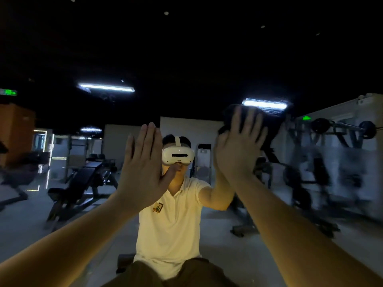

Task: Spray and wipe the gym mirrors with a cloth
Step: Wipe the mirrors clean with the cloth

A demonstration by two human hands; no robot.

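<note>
Two bare forearms rise from the lower corners. Left hand: fingers straight and together, palm toward the mirror; contact with the glass cannot be told. Right hand: fingers straight and spread, pressing a dark cloth to the mirror at upper right. Reflected behind: person in white shirt and headset, weight bench, barbell rack, strip light.

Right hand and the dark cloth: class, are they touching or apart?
Touching. The head view shows the right hand with straight fingers spread flat on the dark cloth, pressing it against the mirror.
</note>
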